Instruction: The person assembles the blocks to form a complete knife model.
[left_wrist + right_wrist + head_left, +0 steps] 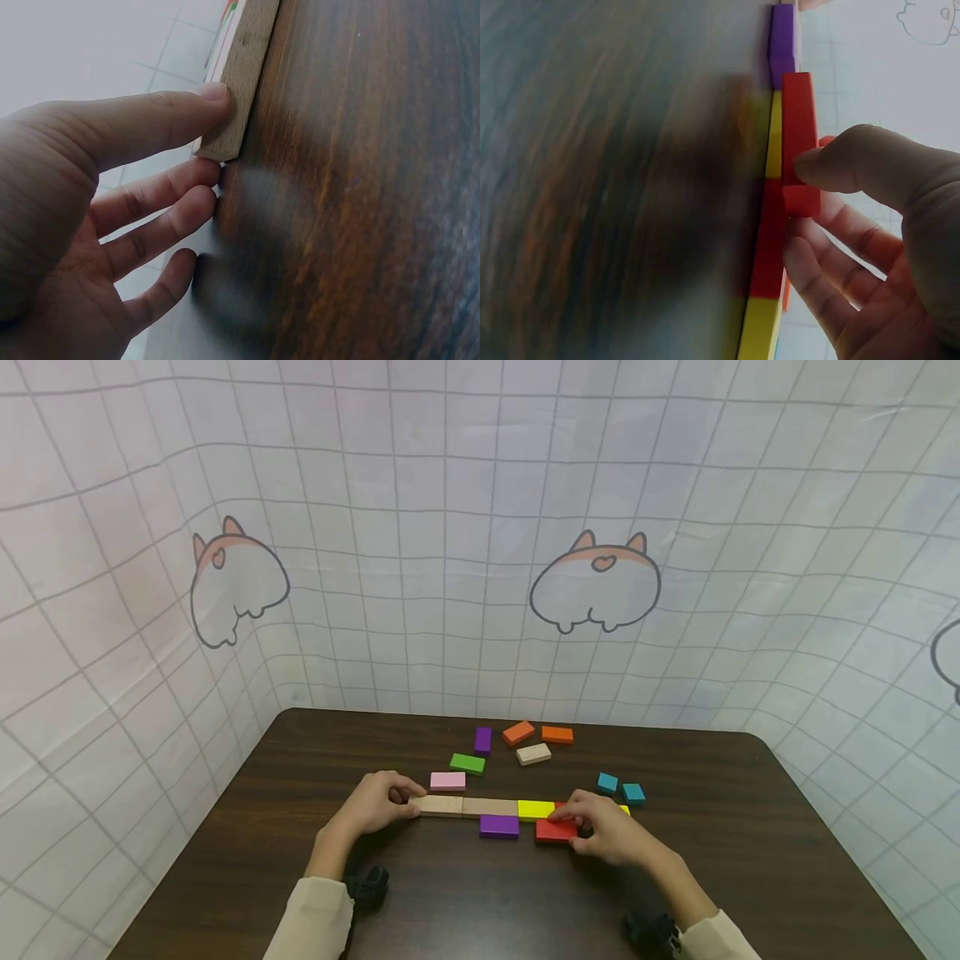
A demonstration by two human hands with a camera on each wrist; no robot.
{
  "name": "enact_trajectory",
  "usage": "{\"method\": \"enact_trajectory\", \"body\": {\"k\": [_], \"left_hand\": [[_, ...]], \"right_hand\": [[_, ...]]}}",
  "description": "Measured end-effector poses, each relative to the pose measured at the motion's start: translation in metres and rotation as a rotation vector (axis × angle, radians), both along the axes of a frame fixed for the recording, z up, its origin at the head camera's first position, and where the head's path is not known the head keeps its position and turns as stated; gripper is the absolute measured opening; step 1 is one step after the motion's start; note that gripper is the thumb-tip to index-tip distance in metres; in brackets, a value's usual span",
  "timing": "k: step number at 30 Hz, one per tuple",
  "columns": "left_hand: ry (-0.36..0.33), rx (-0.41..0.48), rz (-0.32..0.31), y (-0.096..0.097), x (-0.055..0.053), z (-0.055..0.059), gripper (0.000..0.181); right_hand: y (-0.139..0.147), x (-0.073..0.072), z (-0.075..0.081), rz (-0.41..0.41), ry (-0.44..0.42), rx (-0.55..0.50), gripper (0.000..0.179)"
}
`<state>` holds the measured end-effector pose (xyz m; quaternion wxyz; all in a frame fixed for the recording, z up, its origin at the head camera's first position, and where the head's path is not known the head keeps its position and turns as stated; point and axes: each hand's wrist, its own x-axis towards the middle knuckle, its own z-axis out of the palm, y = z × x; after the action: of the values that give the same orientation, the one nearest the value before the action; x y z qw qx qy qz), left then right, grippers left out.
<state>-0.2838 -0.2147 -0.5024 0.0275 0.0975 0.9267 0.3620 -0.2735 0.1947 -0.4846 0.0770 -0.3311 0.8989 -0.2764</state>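
Observation:
On the dark table, a row of flat blocks runs sideways: plain wooden blocks at the left, then yellow and red ones. My left hand pinches the left-end wooden block; in the left wrist view the thumb lies on its near side, while the index finger is hidden. My right hand pinches a red block between thumb and fingers, held slightly above the table near a yellow block. Another red block lies in the row, mostly covered by the hand in the head view. A purple block lies against the row's near side.
Behind the row lie a pink block, a green block, another purple block, a pale block and two orange blocks. Two blue blocks lie behind the right hand. A gridded curtain surrounds the table.

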Motion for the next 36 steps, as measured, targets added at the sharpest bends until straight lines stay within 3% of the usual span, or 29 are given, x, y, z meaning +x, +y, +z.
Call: {"method": "enact_trajectory", "body": {"k": [30,36], "left_hand": [[-0.003,0.027,-0.002,-0.001,0.000,0.000,0.019],[-0.009,0.028,0.010,0.000,0.001,0.001,0.019]], "right_hand": [[-0.019,-0.001,0.000,-0.072,0.028,0.063,0.022],[-0.015,-0.002,-0.002,-0.049,-0.009,0.038,0.016]]}}
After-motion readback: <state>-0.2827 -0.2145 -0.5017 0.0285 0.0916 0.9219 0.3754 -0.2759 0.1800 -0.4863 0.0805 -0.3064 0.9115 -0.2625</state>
